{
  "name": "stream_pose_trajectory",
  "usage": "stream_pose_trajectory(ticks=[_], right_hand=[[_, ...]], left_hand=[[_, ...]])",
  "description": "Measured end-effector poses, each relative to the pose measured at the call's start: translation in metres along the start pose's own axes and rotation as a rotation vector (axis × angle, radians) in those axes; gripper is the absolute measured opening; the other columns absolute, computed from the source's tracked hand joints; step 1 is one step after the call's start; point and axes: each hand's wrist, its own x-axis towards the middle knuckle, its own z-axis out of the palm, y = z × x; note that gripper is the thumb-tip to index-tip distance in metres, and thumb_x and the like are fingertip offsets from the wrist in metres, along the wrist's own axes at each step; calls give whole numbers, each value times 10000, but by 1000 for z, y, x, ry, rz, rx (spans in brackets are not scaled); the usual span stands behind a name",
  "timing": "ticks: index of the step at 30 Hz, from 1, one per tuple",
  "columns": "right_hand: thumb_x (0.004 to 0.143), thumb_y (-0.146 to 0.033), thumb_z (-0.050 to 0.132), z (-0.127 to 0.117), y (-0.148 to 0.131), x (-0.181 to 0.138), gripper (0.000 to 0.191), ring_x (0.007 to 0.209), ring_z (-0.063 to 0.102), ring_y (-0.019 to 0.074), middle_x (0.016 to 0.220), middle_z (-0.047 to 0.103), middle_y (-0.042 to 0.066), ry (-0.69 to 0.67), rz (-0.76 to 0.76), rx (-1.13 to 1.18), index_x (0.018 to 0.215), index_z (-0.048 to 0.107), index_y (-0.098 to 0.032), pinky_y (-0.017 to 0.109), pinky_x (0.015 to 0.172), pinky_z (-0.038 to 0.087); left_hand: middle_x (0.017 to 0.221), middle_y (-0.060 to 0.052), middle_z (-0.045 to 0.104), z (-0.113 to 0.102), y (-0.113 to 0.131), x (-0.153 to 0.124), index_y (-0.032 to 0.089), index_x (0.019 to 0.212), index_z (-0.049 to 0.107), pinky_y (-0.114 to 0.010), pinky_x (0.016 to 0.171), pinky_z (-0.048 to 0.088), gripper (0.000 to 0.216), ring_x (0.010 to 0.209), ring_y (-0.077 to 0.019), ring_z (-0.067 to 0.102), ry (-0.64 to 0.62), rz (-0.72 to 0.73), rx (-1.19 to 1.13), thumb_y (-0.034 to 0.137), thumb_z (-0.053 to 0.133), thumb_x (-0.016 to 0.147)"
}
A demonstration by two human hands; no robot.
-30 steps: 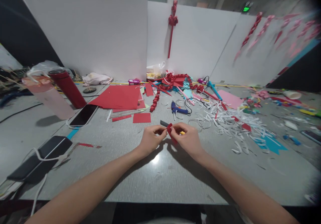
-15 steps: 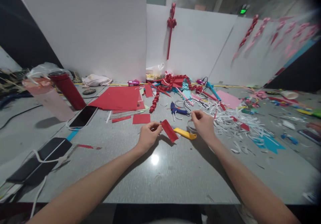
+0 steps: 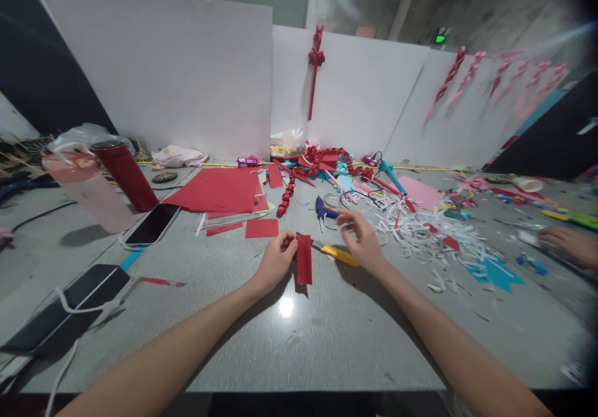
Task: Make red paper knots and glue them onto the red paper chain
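My left hand (image 3: 276,260) pinches the top edge of a red paper strip (image 3: 304,260), which hangs down just above the grey table (image 3: 299,342). My right hand (image 3: 360,239) hovers to the right of the strip with its fingers curled and pinched together; what they hold, if anything, is too small to make out. Between the hands, a yellow-handled utility knife (image 3: 339,254) lies on the table. Just beyond the right hand lies a blue glue gun (image 3: 324,209).
Red paper sheets (image 3: 219,189) and a red paper chain (image 3: 286,196) lie further back. White paper scraps (image 3: 420,230) cover the right. A pink bottle (image 3: 91,189), a red flask (image 3: 124,174) and two phones (image 3: 152,224) stand left. Another person's hand (image 3: 567,244) rests at far right.
The hands parted; my right hand let go of the red strip and put down the yellow knife, reached toward the scraps, then drew back. The strip now hangs from my left hand.
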Motion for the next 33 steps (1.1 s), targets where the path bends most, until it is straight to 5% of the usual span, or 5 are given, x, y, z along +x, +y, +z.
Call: stream_pose_trajectory(ticks=[3,6,14,22,33], right_hand=[[997,-277,592,15,-27,-10,424,1008,682,211,1215,686,95,-322,-67,125,1417,538,-277,379,900,567],[1033,-305,587,21,-41,-17,269,1020,686,203,1152,717,75,-401,-126,131,1296,629,-270,362,923,546],[1022,-315,626,25,-35,-20,133,820,694,180,913,742,43,-299,-155,54,1009,722,-225,303,775,531],[957,-355,699,35,-38,-24,148,713,723,191,839,775,30,-125,157,142,942,766,-225,311,712,566],[944,-377,696,36,-37,-26,219,870,740,212,955,773,56,-175,219,341,1097,721,-222,354,823,578]], left_hand=[[750,22,575,2,1,-2,185,851,574,-238,638,425,187,659,-116,533,-83,-34,-9,343,575,951],[774,9,588,2,3,-3,177,883,587,-246,629,415,198,666,-125,535,-158,-63,21,360,565,957],[826,-25,663,0,7,-4,177,1022,645,-261,633,428,262,692,-144,576,-166,-57,47,427,604,954],[814,-40,694,-2,0,-1,170,1160,669,-260,600,448,379,662,-151,599,-151,-90,71,488,588,969],[1266,-120,731,-3,10,-9,174,1371,630,-390,974,508,495,1097,-270,690,-290,184,367,332,700,908]])
